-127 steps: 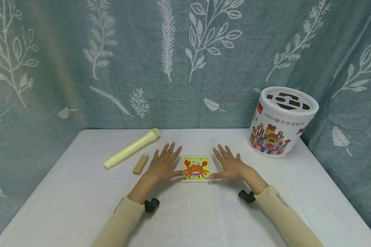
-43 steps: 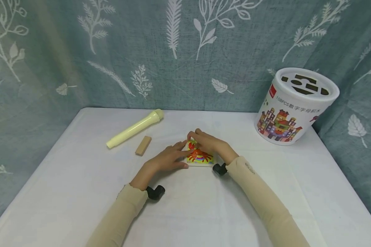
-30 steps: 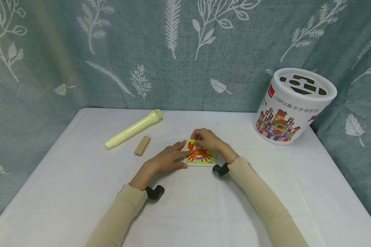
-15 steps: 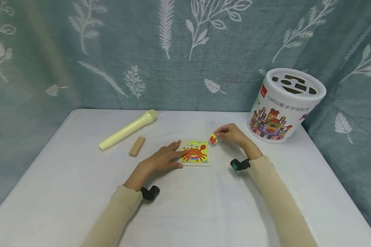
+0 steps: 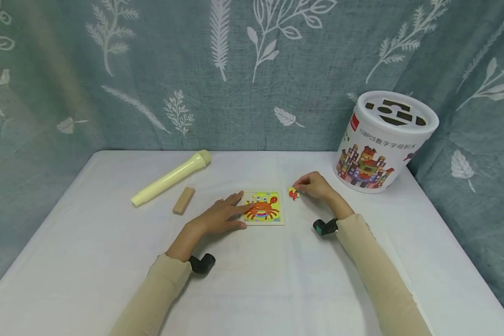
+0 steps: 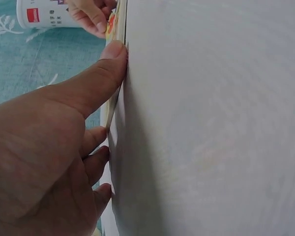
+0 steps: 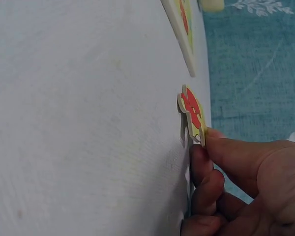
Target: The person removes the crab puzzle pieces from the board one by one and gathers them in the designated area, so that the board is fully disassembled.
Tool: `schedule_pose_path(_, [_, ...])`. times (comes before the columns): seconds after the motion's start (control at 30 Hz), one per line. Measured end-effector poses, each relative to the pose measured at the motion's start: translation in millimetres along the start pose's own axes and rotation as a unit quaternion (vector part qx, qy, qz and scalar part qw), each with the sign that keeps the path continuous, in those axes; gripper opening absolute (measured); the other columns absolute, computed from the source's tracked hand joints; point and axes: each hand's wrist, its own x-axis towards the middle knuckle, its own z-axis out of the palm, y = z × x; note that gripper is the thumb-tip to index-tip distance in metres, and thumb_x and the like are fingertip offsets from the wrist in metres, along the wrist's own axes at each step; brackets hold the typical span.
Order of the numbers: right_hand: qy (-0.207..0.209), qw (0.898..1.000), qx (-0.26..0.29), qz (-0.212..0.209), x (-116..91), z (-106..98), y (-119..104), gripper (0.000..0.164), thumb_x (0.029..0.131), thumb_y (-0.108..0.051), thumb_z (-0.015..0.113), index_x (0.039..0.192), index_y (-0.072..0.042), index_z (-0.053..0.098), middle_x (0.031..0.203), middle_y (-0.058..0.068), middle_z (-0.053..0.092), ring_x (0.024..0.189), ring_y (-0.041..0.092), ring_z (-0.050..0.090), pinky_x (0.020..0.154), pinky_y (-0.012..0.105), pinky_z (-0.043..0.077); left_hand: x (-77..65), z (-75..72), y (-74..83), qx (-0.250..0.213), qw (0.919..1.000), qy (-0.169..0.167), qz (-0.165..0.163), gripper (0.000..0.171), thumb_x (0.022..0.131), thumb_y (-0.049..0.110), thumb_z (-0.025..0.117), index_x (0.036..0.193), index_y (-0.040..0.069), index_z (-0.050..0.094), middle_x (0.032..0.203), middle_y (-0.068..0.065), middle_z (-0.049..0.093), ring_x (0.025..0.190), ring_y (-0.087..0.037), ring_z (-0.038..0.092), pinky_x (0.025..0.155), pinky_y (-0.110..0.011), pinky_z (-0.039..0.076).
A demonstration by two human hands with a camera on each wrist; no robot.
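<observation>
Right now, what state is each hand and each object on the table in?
Square yellow crab puzzle: flat, missing its upper-left piece.
Small red-and-yellow jigsaw piece: out of the puzzle, pinched.
Bare right hand: pinching that piece.
Bare left hand: outstretched, touching the puzzle.
Pale yellow microphone-shaped stick: lying down.
Brown rectangular wooden block: lying flat.
White cylindrical printed bucket: standing, perforated lid on.

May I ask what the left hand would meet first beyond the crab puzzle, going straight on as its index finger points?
Beyond the crab puzzle, probably the small puzzle piece pinched by the right hand, though depth makes the exact line uncertain.
</observation>
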Motion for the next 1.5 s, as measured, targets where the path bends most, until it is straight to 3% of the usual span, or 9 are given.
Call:
schedule_pose_path(0.23, [0.018, 1.0, -0.017, -0.016, -5.8, 2.7, -1.1, 0.022, 0.092, -0.015, 0.055, 0.103, 0.0, 0.067, 0.103, 0.016, 0.065, 0.091, 0.023, 0.054, 0.08, 0.032, 0.045, -0.5, -0.8, 1.6, -0.004, 1.0, -0.002, -0.006, 0.059, 0.089, 0.037, 0.056, 0.142, 0.019, 0.036, 0.154, -0.016, 0.011, 0.142, -0.033, 0.011, 0.111, -0.053, 0.017])
schedule_pose_path(0.5, [0.045, 0.997, -0.04, -0.039, -6.1, 10.3, -12.7, 0.019, 0.088, -0.017, 0.06, 0.1, -0.003, 0.068, 0.077, 0.007, 0.055, 0.069, 0.016, 0.045, 0.057, 0.023, 0.036, -2.1, -1.5, 1.5, 0.002, 1.0, 0.001, 0.009, 0.059, 0.089, 0.036, 0.056, 0.142, 0.017, 0.037, 0.153, -0.02, 0.013, 0.141, -0.036, 0.013, 0.11, -0.056, 0.017])
schedule_pose_path(0.73, [-0.049, 0.989, -0.067, -0.125, -0.1, 36.0, -53.5, 0.019, 0.086, -0.018, 0.064, 0.098, -0.005, 0.068, 0.063, 0.0, 0.044, 0.057, 0.012, 0.039, 0.052, 0.021, 0.032, -1.1, -4.4, -1.1, 0.002, 0.9999, 0.002, 0.013, 0.058, 0.09, 0.035, 0.056, 0.141, 0.016, 0.038, 0.152, -0.022, 0.014, 0.14, -0.038, 0.013, 0.108, -0.059, 0.017])
schedule_pose_path(0.9, [-0.101, 0.977, -0.084, -0.167, 4.1, 51.1, -66.3, 0.018, 0.086, -0.015, 0.063, 0.102, -0.006, 0.066, 0.059, -0.002, 0.041, 0.053, 0.01, 0.037, 0.052, 0.019, 0.03, 0.3, -2.4, -1.8, 0.005, 0.9998, 0.002, 0.019, 0.058, 0.09, 0.035, 0.057, 0.141, 0.015, 0.038, 0.151, -0.023, 0.015, 0.14, -0.039, 0.015, 0.107, -0.061, 0.018])
schedule_pose_path(1.0, [-0.115, 0.972, -0.096, -0.18, 4.8, 55.2, -68.4, 0.017, 0.088, -0.013, 0.062, 0.103, -0.006, 0.065, 0.058, -0.002, 0.042, 0.052, 0.01, 0.037, 0.052, 0.019, 0.03, 0.7, -2.5, -0.5, 0.006, 0.9998, -0.003, 0.018, 0.058, 0.089, 0.035, 0.057, 0.141, 0.015, 0.039, 0.152, -0.022, 0.016, 0.14, -0.038, 0.015, 0.107, -0.061, 0.019])
schedule_pose_path(1.13, [-0.103, 0.968, -0.121, -0.195, 4.1, 57.5, -69.3, 0.015, 0.088, -0.012, 0.061, 0.102, -0.006, 0.064, 0.062, 0.0, 0.045, 0.055, 0.01, 0.039, 0.054, 0.019, 0.031, 2.0, -4.2, 0.8, 0.014, 0.9997, -0.002, 0.022, 0.058, 0.089, 0.034, 0.058, 0.14, 0.014, 0.04, 0.151, -0.022, 0.017, 0.14, -0.037, 0.016, 0.107, -0.06, 0.02])
schedule_pose_path(1.37, [-0.094, 0.963, -0.157, -0.2, 0.5, 63.4, -72.8, 0.012, 0.089, -0.013, 0.059, 0.1, -0.009, 0.062, 0.094, 0.009, 0.049, 0.079, 0.016, 0.043, 0.069, 0.026, 0.038, 0.0, -3.4, -0.5, 0.011, 0.9998, 0.001, 0.015, 0.057, 0.088, 0.034, 0.059, 0.139, 0.015, 0.041, 0.151, -0.022, 0.018, 0.14, -0.037, 0.017, 0.107, -0.06, 0.021])
schedule_pose_path(1.5, [-0.093, 0.964, -0.163, -0.186, -0.8, 65.6, -74.5, 0.011, 0.089, -0.013, 0.059, 0.1, -0.012, 0.061, 0.099, 0.012, 0.049, 0.082, 0.019, 0.045, 0.073, 0.031, 0.042, -0.2, -2.5, 0.0, 0.009, 0.9997, 0.005, 0.02, 0.057, 0.088, 0.033, 0.059, 0.139, 0.014, 0.042, 0.151, -0.023, 0.019, 0.139, -0.038, 0.018, 0.107, -0.06, 0.021])
